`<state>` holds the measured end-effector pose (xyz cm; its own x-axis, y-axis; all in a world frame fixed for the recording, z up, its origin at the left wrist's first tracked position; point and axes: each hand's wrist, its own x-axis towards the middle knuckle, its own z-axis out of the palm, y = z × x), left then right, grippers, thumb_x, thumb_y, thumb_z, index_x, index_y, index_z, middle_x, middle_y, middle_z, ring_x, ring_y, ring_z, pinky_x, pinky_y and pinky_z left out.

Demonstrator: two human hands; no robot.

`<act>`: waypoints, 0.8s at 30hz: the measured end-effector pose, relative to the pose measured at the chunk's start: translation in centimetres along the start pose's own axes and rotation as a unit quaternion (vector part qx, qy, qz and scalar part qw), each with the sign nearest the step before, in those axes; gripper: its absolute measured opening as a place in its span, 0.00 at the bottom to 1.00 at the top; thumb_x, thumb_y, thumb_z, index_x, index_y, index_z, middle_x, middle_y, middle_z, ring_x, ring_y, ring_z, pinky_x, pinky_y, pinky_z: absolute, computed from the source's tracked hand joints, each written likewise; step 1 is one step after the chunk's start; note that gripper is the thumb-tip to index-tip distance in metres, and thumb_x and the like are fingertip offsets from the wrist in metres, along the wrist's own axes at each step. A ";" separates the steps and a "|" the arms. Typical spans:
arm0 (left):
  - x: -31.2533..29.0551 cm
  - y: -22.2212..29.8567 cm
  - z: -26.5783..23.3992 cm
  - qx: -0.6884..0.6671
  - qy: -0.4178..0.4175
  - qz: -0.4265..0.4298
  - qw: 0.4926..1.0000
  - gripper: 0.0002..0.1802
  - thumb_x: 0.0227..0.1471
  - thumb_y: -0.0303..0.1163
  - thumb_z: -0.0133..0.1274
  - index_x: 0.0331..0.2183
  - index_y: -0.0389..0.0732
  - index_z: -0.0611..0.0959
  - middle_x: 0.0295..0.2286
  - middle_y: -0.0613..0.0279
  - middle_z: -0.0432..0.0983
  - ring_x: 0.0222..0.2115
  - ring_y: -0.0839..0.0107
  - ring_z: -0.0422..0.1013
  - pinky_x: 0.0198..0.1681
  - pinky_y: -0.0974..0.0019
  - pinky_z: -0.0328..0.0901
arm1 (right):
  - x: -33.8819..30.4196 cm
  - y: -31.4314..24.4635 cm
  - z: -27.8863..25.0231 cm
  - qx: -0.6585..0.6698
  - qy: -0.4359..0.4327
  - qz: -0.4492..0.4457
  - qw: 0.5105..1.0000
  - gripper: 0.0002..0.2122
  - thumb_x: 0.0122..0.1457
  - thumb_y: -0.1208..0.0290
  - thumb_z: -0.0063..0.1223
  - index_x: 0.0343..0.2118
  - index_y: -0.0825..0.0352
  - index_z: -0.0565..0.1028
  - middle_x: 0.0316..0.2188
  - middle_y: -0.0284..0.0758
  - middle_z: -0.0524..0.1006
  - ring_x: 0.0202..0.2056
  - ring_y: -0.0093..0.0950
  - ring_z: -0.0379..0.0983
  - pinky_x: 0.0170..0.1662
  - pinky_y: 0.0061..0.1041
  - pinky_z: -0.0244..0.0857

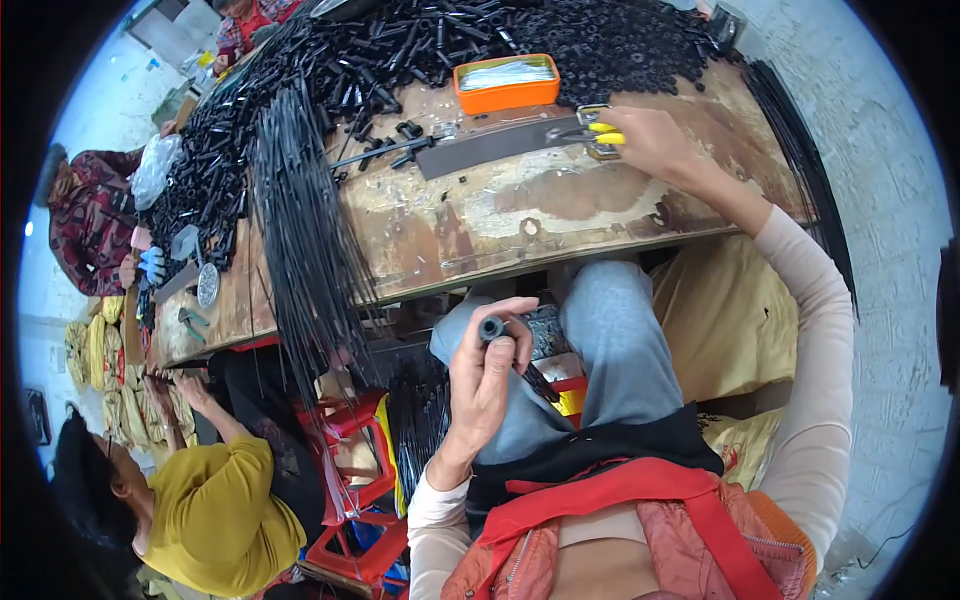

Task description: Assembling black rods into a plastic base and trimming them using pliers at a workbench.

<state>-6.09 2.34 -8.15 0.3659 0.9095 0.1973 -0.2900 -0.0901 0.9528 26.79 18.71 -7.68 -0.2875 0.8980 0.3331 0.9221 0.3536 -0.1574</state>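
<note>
- Two bare hands: left hand [482, 372] near centre, right hand [655, 145] towards 1 o'clock
- One black tube [491, 328] at centre
- One pair of yellow-handled pliers [608, 139] at 1 o'clock
- One orange box [507, 98] at 12 o'clock
- One grey strip [480, 149] at 12 o'clock
- Two bundles of black cords [300, 190] on the table [540, 195], at 10 and 2 o'clock
- One plastic bag [157, 170] at 10 o'clock
- Three other people [205, 510], at 8, 9 and 11 o'clock
- Black rods [380, 50] at 11 o'clock, too many to count
</note>
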 end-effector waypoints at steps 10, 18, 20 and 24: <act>-1.8 1.5 1.9 0.023 -0.012 0.004 1.000 0.17 0.63 0.35 0.45 0.49 0.35 0.74 0.23 0.70 0.64 0.24 0.83 0.58 0.27 0.77 0.54 | 1.3 1.4 -1.4 0.117 -0.031 0.121 0.985 0.09 0.56 0.66 0.56 0.33 0.68 0.75 0.22 0.35 0.74 0.25 0.27 0.70 0.30 0.29 0.63; -3.7 3.3 3.1 0.072 -0.011 0.021 0.997 0.20 0.65 0.41 0.42 0.47 0.34 0.74 0.22 0.69 0.64 0.23 0.81 0.59 0.27 0.76 0.54 | 0.4 0.4 -2.6 0.454 0.001 0.174 0.874 0.10 0.60 0.68 0.55 0.37 0.70 0.76 0.23 0.28 0.73 0.23 0.15 0.68 0.27 0.18 0.62; -3.8 3.5 3.5 0.065 -0.015 0.022 0.998 0.20 0.65 0.41 0.42 0.47 0.34 0.74 0.22 0.69 0.63 0.23 0.81 0.58 0.27 0.76 0.54 | 0.5 0.5 -2.8 0.488 0.000 0.198 0.850 0.10 0.60 0.68 0.55 0.38 0.70 0.76 0.24 0.28 0.73 0.24 0.16 0.68 0.28 0.18 0.62; -4.0 2.9 3.4 0.034 -0.026 0.010 0.999 0.16 0.63 0.35 0.45 0.48 0.35 0.73 0.24 0.73 0.62 0.25 0.83 0.56 0.27 0.78 0.53 | 0.5 0.9 -3.2 0.679 -0.050 0.216 0.700 0.09 0.60 0.69 0.52 0.38 0.69 0.75 0.27 0.29 0.74 0.25 0.18 0.67 0.30 0.18 0.62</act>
<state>-5.37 -2.89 -5.39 0.4058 0.8854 0.2267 -0.2377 -0.1373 0.9616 28.30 18.64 -4.69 -0.1374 0.9878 -0.0739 -0.1473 -0.0942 -0.9846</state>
